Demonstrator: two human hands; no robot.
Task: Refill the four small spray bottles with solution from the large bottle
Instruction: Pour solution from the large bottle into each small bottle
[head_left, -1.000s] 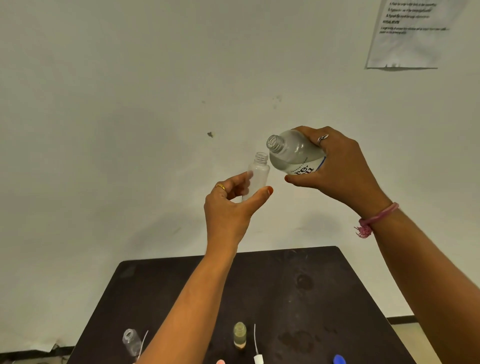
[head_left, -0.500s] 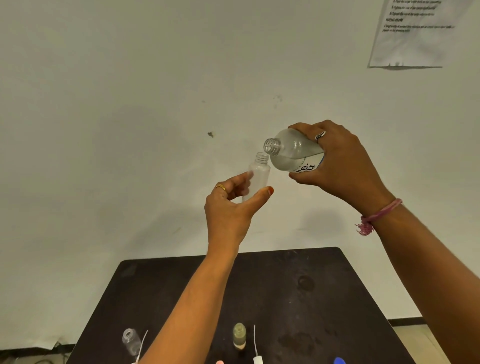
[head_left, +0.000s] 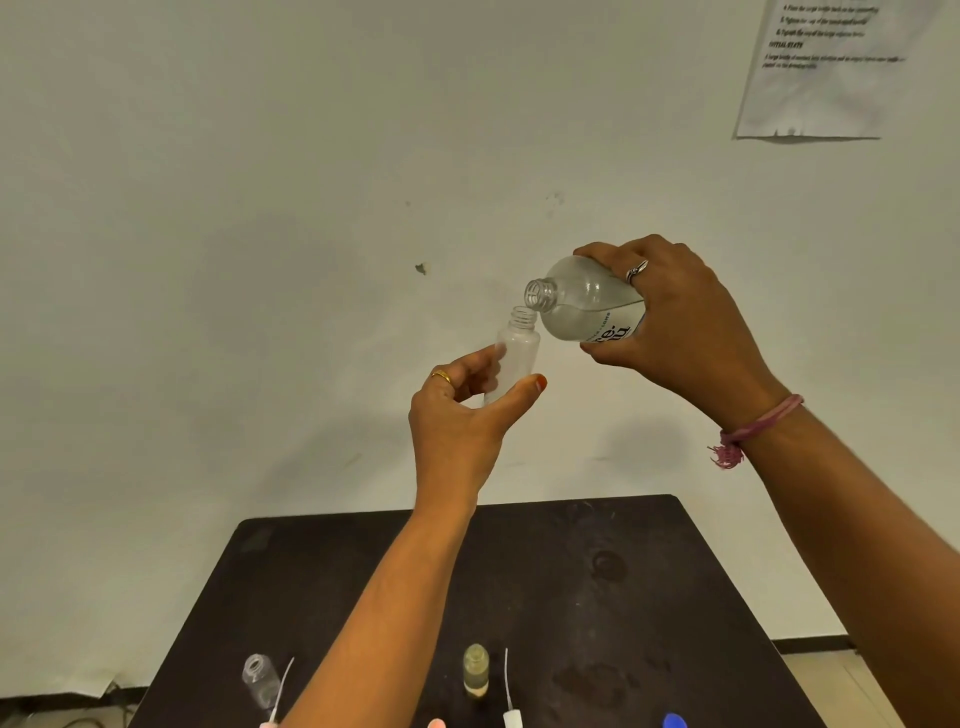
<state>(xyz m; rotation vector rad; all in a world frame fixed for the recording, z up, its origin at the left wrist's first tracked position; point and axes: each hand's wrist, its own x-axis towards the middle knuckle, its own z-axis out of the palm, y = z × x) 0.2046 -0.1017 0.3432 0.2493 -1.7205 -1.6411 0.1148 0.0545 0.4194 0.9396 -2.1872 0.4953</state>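
Observation:
My left hand (head_left: 457, 415) holds a small frosted spray bottle (head_left: 514, 353) upright in the air, cap off, pinched between thumb and fingers. My right hand (head_left: 680, 327) grips the large clear bottle (head_left: 582, 306), tilted with its open neck just above and right of the small bottle's mouth. Liquid lies in the large bottle's lower side. On the dark table (head_left: 649, 597) stand an open clear small bottle (head_left: 258, 678) and a yellowish small bottle (head_left: 476, 670).
Two loose spray heads with thin dip tubes lie near the table's front edge (head_left: 280, 691) (head_left: 510, 696). A blue cap (head_left: 674, 721) shows at the bottom edge. A printed sheet (head_left: 831, 67) hangs on the white wall.
My right hand has tipped the large bottle further and brought its neck down and left, close over the small bottle's mouth. My left hand has stayed put.

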